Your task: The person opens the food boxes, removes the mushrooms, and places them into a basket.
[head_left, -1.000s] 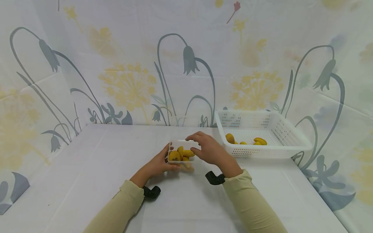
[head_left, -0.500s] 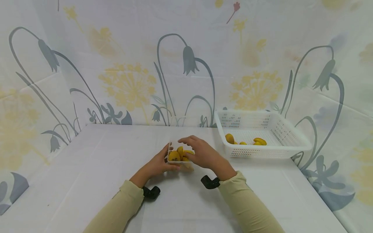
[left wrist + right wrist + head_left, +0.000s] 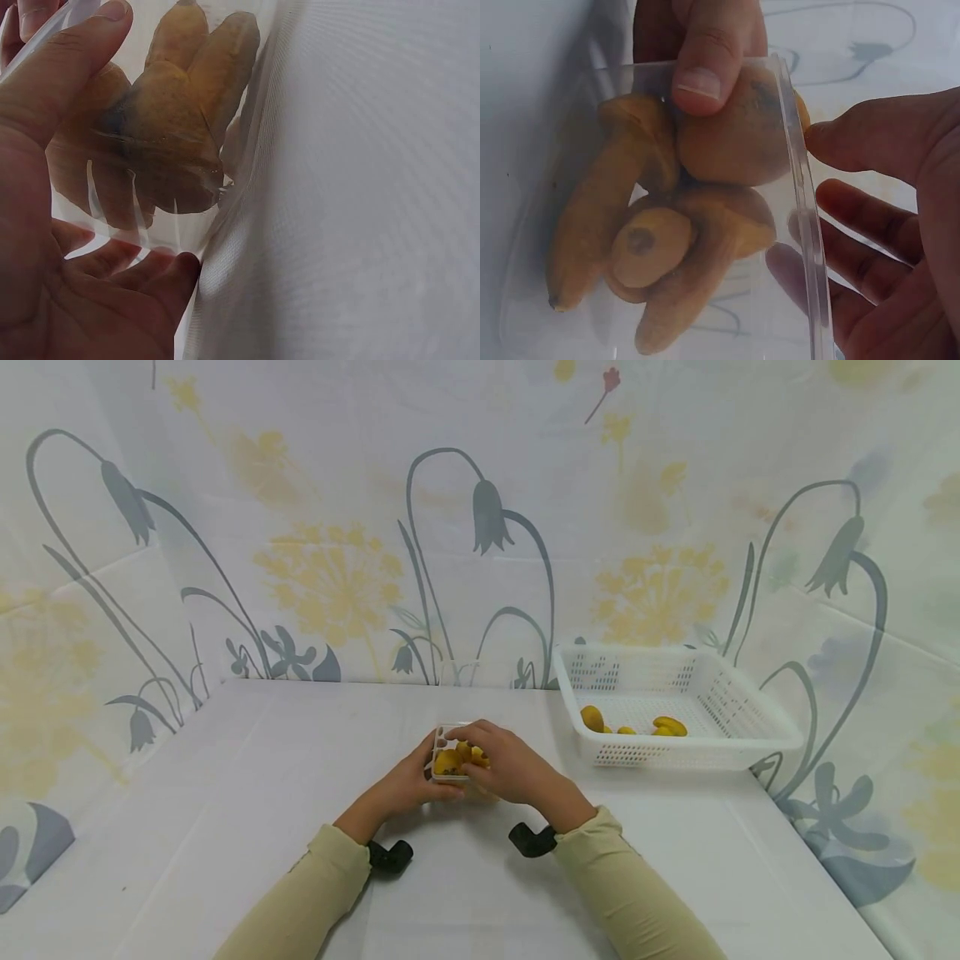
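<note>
– Several fruits point(image 3: 739, 154) in that clear box point(image 3: 803, 187), left of the basket point(image 3: 690, 753). Tips?
– Left hand point(image 3: 412, 782) grips it, right hand point(image 3: 513, 768) has fingers spread at the opening. I'd brace left, nudge right gently.

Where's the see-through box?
In the head view, the see-through box is just below centre, between left hand and right hand, left of the white basket.

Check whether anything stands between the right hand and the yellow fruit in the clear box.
Nothing visible does: the clear box is open, and the right hand is at its opening, close to the yellow fruit. The left hand grips the opposite side, clear of that path.
</note>
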{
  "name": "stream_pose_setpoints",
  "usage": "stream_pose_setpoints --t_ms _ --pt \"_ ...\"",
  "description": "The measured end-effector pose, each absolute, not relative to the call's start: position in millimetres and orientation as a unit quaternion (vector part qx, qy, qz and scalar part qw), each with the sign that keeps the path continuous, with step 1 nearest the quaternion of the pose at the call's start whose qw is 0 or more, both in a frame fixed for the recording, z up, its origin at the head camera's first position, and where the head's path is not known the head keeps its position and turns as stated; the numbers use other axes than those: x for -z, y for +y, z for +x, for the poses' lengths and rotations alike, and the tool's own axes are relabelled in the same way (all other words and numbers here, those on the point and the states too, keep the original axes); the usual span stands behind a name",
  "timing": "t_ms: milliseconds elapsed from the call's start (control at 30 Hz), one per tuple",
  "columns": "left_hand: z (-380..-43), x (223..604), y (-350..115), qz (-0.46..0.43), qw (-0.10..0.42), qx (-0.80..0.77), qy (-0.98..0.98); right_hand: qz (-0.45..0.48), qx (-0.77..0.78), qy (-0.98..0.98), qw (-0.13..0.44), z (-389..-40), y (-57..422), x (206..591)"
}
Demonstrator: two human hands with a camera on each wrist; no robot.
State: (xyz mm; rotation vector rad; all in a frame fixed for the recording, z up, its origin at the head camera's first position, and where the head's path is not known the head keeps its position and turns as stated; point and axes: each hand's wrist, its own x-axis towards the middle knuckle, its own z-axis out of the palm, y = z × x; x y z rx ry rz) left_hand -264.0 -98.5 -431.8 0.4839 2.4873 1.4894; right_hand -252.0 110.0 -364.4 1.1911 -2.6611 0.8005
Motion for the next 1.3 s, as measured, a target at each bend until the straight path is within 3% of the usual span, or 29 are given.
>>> stream_pose_setpoints --t_ms 1300 --pt "-264.1 431.1 -98.7 0.176 0.099 -0.505 0.839 0.43 -0.248 -0.865 0.074 -254.3 107.1 369.3"
